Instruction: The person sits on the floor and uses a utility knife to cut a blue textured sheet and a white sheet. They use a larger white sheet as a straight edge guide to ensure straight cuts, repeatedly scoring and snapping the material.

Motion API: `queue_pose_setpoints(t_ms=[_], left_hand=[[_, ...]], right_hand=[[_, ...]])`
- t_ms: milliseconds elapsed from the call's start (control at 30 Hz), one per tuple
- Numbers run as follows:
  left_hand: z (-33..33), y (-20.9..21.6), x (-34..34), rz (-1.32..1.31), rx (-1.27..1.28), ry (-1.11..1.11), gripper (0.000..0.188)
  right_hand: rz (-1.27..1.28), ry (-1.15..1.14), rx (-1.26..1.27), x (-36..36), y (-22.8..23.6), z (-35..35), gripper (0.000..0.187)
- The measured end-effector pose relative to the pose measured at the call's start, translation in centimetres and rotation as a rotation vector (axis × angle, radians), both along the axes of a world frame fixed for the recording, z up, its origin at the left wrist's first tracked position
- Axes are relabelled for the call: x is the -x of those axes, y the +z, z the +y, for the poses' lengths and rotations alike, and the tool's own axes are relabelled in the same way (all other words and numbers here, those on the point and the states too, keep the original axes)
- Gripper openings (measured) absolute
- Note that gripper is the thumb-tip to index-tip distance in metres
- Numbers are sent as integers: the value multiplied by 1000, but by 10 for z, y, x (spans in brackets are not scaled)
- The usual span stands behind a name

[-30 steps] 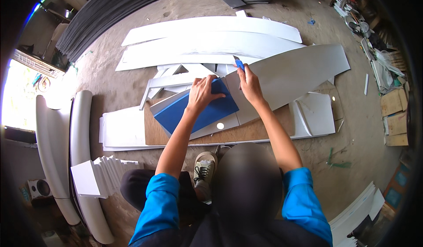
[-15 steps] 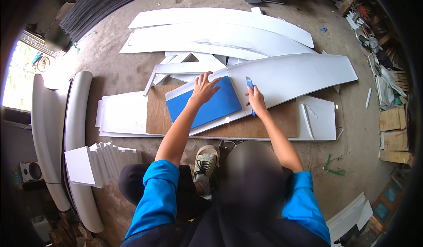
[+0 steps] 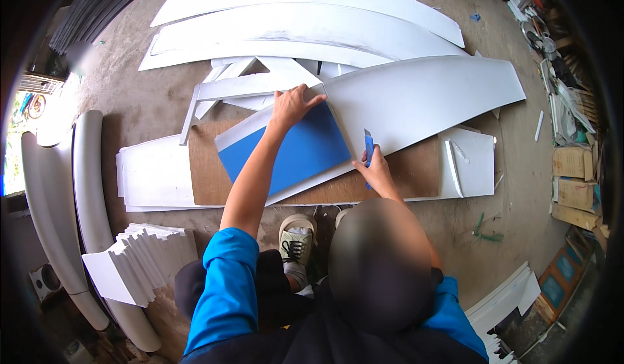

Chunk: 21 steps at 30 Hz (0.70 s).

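Where the floor runs well out to the left of the left hand, a couple of big white rolls [image 3: 91, 188] lie lengthwise, and a bunch of thin white pieces [image 3: 140, 266] sits packed together a bit closer to the person. Coming in toward that hand, you get the end of some white sheets [image 3: 156, 175] with a brown board [image 3: 208, 169] on top, then a jumble of white strips [image 3: 244, 90] just past the board. The left hand [image 3: 294, 107] rests on the far edge of a blue panel [image 3: 292, 159], thumb stuck out to the right; honestly can't tell if its fingers hook over that edge. So the blue panel lies at a slant between the two hands, mostly on the near side of the left one, on one end of a long white panel [image 3: 429, 97] that stretches out beyond the right hand. Nearer the person than either hand there's a pale shoe [image 3: 298, 247]. The right hand [image 3: 378, 169] is wrapped around a blue cutter [image 3: 368, 158], blade pointing away from the person, just beside the blue panel's right side. Right of that hand lies a thin white offcut [image 3: 453, 169], and way farther right are some cardboard boxes [image 3: 575, 161].
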State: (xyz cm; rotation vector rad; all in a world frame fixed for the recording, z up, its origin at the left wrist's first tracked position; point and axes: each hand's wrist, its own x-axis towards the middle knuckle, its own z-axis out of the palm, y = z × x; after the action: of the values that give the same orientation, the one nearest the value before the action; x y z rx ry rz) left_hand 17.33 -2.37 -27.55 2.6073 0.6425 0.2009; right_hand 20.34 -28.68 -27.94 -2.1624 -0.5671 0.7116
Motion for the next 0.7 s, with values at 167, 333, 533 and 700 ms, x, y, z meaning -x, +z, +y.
queue_pose_setpoints(t_ms=[167,333,533,700], left_hand=[[-4,55,-20,-178,-71,-11,46],[-8,128,-35,-411,-217,-229,35],[-35,145,-3,-293,-334,-353,40],[-60,152,25,-140,-453,-352,42]], right_hand=[[-337,19,-217,-8,-32,8,41],[-350,101,-331,-40,-30,33,37],[-68,-47,-255,-47,-16,-2,29],[191,-253,-466,-35,3,-42,30]])
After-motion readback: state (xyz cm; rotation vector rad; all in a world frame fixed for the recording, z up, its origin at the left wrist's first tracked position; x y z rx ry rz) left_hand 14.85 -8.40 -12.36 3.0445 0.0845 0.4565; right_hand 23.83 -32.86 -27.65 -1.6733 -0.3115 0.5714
